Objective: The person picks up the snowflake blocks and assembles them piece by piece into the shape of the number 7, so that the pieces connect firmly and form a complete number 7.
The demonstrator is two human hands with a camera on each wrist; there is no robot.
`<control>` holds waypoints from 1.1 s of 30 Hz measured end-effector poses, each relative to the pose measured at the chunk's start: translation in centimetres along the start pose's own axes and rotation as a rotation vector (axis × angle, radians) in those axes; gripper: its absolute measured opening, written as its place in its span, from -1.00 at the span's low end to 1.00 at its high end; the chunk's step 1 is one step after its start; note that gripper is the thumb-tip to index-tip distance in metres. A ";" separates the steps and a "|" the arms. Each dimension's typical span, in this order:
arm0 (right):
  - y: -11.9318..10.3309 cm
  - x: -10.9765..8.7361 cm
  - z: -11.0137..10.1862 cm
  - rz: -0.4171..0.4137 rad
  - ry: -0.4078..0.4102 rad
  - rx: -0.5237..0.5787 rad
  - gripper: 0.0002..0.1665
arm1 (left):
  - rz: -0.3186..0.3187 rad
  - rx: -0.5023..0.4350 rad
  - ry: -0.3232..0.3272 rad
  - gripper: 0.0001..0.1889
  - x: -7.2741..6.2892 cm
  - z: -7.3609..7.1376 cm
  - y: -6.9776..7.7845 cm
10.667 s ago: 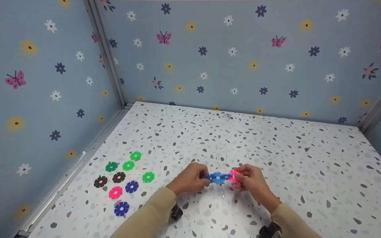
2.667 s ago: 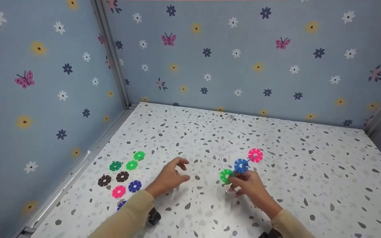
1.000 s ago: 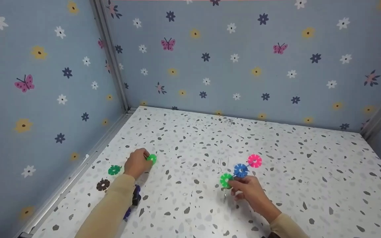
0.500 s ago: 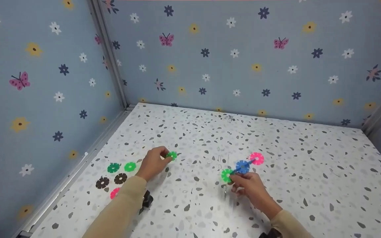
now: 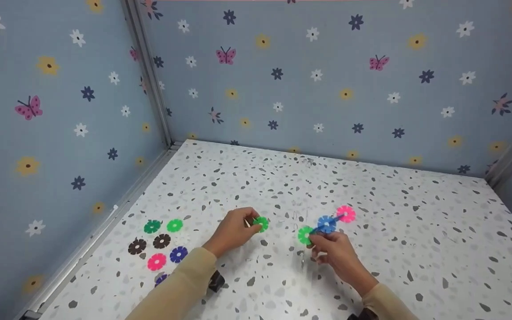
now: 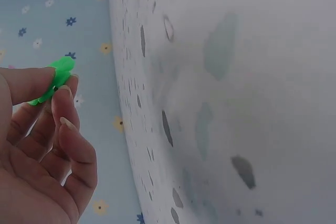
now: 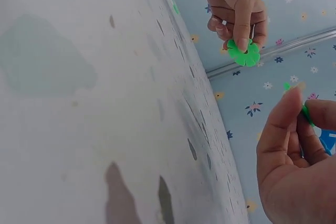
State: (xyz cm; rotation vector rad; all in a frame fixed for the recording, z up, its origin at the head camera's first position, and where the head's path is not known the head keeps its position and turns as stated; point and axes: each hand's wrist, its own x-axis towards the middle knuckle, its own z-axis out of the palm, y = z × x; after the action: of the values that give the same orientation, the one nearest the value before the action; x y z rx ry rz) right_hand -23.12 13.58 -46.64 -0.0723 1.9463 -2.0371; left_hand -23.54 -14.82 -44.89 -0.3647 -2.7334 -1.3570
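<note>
My left hand [image 5: 234, 229] pinches a light green snowflake disc [image 5: 262, 224] between thumb and fingers, above the table. In the left wrist view this green disc [image 6: 60, 74] is seen nearly edge-on. My right hand [image 5: 338, 251] pinches a joined chain of discs near its light green end disc [image 5: 305, 236]. From there the chain slants up to a blue disc [image 5: 326, 224] and a pink disc [image 5: 346, 214], with a blue piece edge-on between them. A small gap separates the two hands' green discs. The right wrist view shows the left hand's disc [image 7: 244, 54] face-on.
Loose snowflake discs lie at the left of the speckled table [image 5: 394, 249]: dark green [image 5: 152, 226], light green [image 5: 175, 225], two brown [image 5: 162, 241], pink [image 5: 157, 262] and dark blue [image 5: 178, 254]. The left sleeve [image 5: 174, 284] partly covers another dark blue disc [image 5: 161, 279]. Patterned walls enclose the table.
A green disc joined the chain between 10.7 and 2.7 seconds ago. My left hand then took another green disc from the loose group and carried it right; the right hand stays nearly still.
</note>
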 end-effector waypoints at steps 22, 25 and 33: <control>-0.1 -0.1 0.5 -0.046 0.028 -0.031 -0.74 | 0.225 -0.013 0.007 -0.82 -1.6 4.4 4.0; 0.0 -0.2 0.6 -0.059 0.033 0.000 -0.74 | 0.278 0.003 0.041 -0.81 -1.7 4.7 4.0; 0.3 -0.1 0.8 -0.087 0.042 0.048 -0.76 | 0.330 0.015 0.094 -0.81 -1.8 5.4 4.2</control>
State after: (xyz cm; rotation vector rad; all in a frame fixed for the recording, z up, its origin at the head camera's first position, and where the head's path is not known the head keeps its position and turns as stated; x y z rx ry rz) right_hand -22.77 12.78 -46.81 -0.1058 1.9492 -2.1562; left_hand -20.56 -8.41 -45.26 -0.6958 -2.4671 -1.2303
